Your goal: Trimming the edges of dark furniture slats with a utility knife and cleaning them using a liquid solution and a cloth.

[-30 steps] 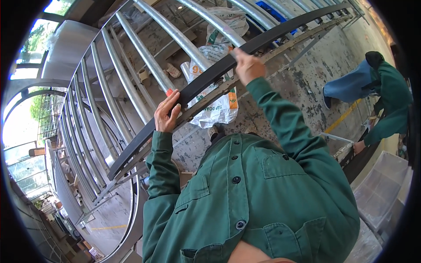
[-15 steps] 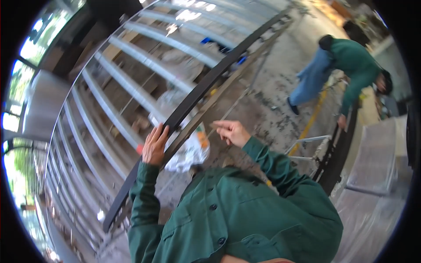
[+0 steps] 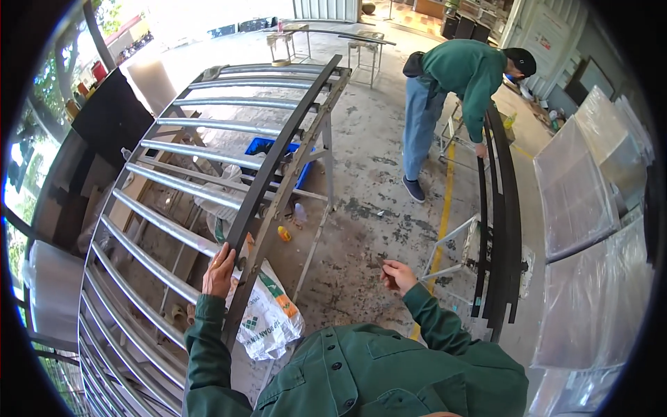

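Note:
A long dark curved metal bar [image 3: 278,163] lies across a rack of silver curved rails [image 3: 180,191]. My left hand [image 3: 219,271] grips the near end of that bar, fingers wrapped on its edge. Out to the right, my right hand [image 3: 398,276] hangs free above the concrete floor [image 3: 375,181], fingers loosely curled and holding nothing. Green sleeves cover both forearms.
A white printed sack [image 3: 267,316] lies under the rack beside a blue crate [image 3: 267,149]. A person in green [image 3: 458,90] bends over a stack of dark curved bars [image 3: 504,229] on a stand at right. Plastic-wrapped panels [image 3: 590,181] lean far right.
My right hand let go of the dark bar and swung down to the right, away from the rack. The view turned right, showing the floor and the other person.

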Demonstrator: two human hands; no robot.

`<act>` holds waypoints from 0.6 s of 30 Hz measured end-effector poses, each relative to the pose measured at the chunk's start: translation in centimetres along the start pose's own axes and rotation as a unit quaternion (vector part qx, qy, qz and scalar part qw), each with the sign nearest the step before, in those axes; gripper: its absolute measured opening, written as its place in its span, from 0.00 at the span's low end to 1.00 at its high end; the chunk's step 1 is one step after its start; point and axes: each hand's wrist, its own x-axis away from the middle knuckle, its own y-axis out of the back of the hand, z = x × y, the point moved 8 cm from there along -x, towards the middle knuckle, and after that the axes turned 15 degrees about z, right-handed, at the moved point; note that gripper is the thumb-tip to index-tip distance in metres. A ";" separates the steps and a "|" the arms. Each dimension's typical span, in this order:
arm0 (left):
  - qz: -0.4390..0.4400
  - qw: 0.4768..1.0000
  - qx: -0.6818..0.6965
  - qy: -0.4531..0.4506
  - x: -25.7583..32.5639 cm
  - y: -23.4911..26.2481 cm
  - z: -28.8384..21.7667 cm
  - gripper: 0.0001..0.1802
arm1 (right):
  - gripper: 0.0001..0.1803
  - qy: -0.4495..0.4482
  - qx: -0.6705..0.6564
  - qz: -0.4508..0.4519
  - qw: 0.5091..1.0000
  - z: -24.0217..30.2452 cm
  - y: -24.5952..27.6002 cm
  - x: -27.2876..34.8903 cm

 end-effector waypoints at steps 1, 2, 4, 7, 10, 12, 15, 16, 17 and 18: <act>-0.002 1.000 -0.001 -0.007 -0.8 -0.3 0.3 0.19 | 0.20 -0.001 -0.005 -0.015 1.000 0.2 0.9 0.4; -0.002 1.000 -0.004 -0.011 -1.9 -0.6 0.7 0.19 | 0.20 -0.004 -0.005 -0.011 1.000 0.3 1.4 0.4; 0.006 1.000 0.018 -0.015 -4.2 -0.9 0.4 0.19 | 0.19 -0.003 -0.024 -0.040 0.999 0.4 3.2 0.8; 0.021 0.998 0.036 -0.041 -8.0 -1.5 0.2 0.17 | 0.20 0.005 -0.023 -0.042 0.999 0.5 4.7 0.4; 0.034 0.997 -0.020 -0.062 -11.6 -2.0 0.1 0.17 | 0.20 -0.018 -0.014 -0.063 0.998 0.6 4.8 -0.5; 0.036 0.997 -0.028 -0.061 -14.3 -2.2 0.7 0.17 | 0.19 -0.031 -0.007 -0.066 0.997 0.7 5.0 -1.5; 0.039 0.996 -0.024 -0.081 -19.6 -2.7 0.6 0.18 | 0.12 -0.017 0.008 -0.068 0.998 2.3 5.6 -3.7; 0.033 0.995 -0.018 -0.092 -21.4 -2.8 0.7 0.18 | 0.12 -0.018 0.011 -0.069 0.997 2.8 6.2 -4.5; 0.033 0.995 -0.010 -0.093 -23.1 -3.0 0.9 0.18 | 0.12 -0.011 0.006 -0.069 0.998 3.3 6.8 -5.5; 0.034 0.994 -0.004 -0.101 -25.5 -3.1 0.5 0.18 | 0.11 0.002 -0.001 -0.073 0.997 4.0 7.6 -6.6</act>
